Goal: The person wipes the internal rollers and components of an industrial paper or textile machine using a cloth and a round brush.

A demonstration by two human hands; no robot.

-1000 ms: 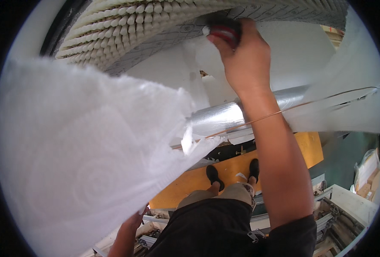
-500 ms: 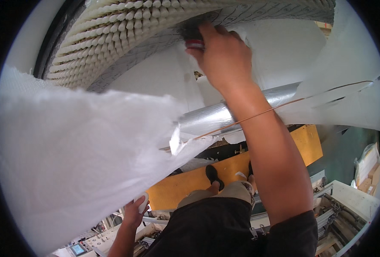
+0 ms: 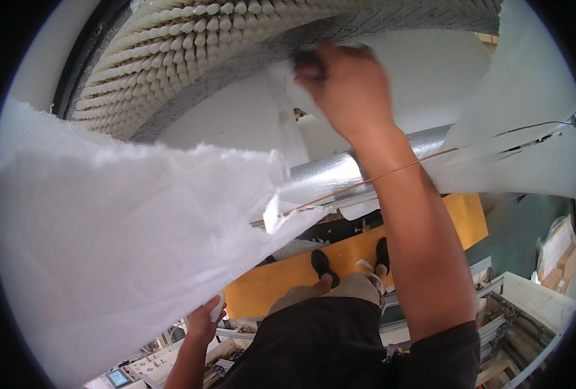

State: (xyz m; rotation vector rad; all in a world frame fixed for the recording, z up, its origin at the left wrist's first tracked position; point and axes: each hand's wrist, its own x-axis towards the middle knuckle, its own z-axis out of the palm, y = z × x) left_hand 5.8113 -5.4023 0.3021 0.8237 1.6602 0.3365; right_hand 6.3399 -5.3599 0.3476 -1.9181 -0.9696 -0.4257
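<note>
My right hand (image 3: 353,97) reaches far forward, its fingers closed around a small dark object with a red part (image 3: 309,67); motion blur hides its kind. It is close below the grey, patterned band (image 3: 255,58) beside a large roller with rows of cream-coloured bristles (image 3: 191,45). Low at the left, my left hand (image 3: 202,321) is curled around a small smooth white piece (image 3: 217,307). That hand lies by the lower edge of a wide white fibrous sheet (image 3: 152,220) with a torn end.
A shiny metal roller (image 3: 327,178) runs across under my right forearm. In front of it stretches a thin copper-coloured rod (image 3: 392,172). More white material (image 3: 515,149) hangs at the right. My feet are on a yellow platform (image 3: 268,285); a small screen (image 3: 117,377) sits at lower left.
My right hand has drawn back slightly, down and to the right, away from the patterned band, with the dark red object still in it. The left hand has hardly moved.
</note>
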